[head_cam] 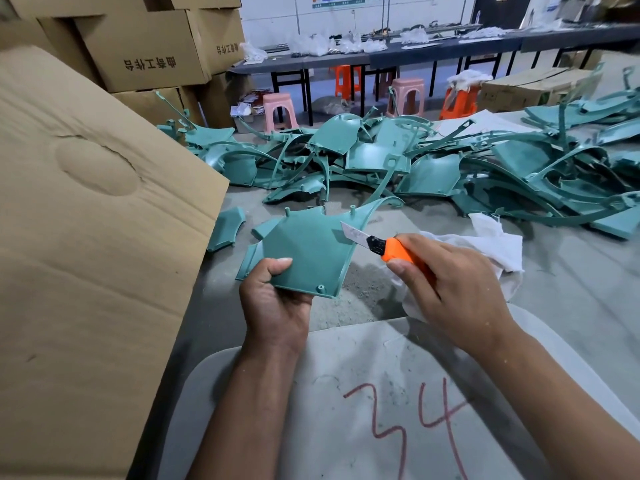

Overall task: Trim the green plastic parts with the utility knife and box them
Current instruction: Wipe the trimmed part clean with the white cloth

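Gripping the green panel (304, 251) by its near corner with my left hand (277, 306); it looks light and stiff. Right hand (450, 282) holds the utility knife (377, 242) beside the panel's right edge.

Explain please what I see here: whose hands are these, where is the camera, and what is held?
There is no machine. A person wears one camera on the head, looking down at their own two hands. The left hand grips a green part. The right hand grips an orange knife with its blade out, close to the part's right edge. Beyond lies a pile of more green parts on a grey surface, with a white cloth. A big carton stands at the left.
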Action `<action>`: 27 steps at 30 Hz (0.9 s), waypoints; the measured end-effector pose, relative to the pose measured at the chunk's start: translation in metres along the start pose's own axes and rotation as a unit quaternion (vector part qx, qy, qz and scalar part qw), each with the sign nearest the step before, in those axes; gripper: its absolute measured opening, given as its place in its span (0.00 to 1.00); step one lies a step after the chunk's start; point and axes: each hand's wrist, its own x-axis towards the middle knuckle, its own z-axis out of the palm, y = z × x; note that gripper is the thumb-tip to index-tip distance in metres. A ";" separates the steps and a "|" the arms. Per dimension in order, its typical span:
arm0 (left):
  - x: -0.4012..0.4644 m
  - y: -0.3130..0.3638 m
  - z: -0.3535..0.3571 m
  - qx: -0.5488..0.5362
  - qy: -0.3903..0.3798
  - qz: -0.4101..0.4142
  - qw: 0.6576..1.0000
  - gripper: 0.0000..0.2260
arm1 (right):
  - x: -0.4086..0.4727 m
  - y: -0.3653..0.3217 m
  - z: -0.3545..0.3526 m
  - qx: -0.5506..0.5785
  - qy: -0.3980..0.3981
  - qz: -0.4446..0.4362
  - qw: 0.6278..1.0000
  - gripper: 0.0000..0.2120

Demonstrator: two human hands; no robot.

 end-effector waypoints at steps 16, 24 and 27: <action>-0.001 0.003 -0.001 -0.004 0.013 -0.031 0.999 0.13 | 0.003 0.013 0.000 -0.013 0.034 0.027 0.999 0.23; -0.001 0.009 -0.004 -0.012 -0.030 0.040 0.999 0.16 | 0.001 0.015 -0.007 0.050 0.093 0.056 0.993 0.14; 0.000 0.006 -0.005 -0.004 -0.022 0.044 0.999 0.16 | 0.001 -0.007 0.002 0.108 0.041 -0.011 0.993 0.14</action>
